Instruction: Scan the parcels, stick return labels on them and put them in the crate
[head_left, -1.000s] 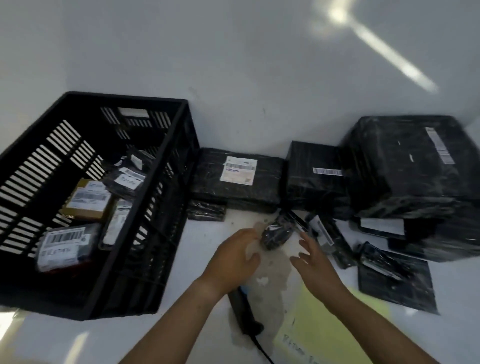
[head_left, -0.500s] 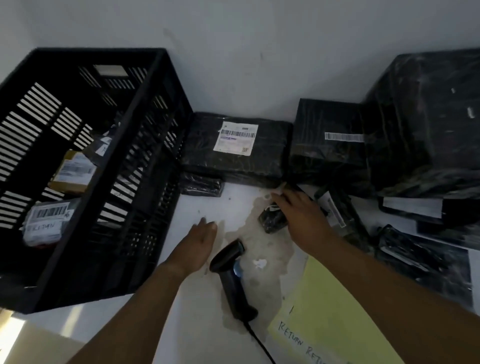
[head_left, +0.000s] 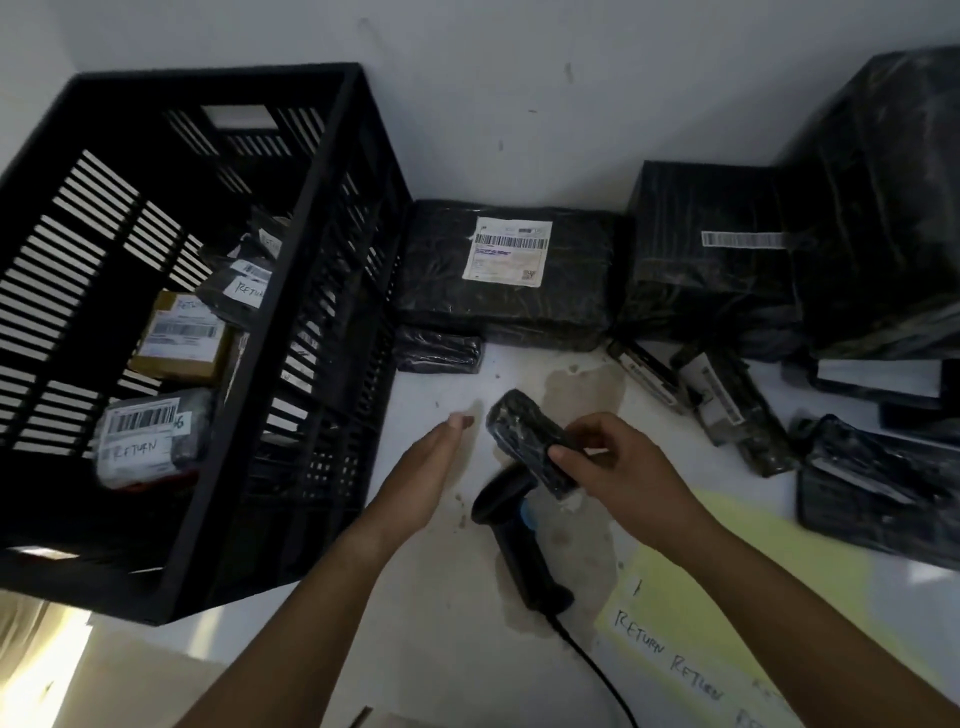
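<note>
Pinching a small black-wrapped parcel (head_left: 524, 436), the right hand (head_left: 618, 467) should turn its label side toward the handheld scanner (head_left: 519, 551); the left hand (head_left: 426, 478), open and empty, can lift that.

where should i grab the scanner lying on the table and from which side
Take the scanner by its grip, the long narrow part below the bulky head. It lies flat on the table with the grip pointing towards the person, so come from above on its left with the open left hand. The right hand holds a small parcel over the head.
</note>
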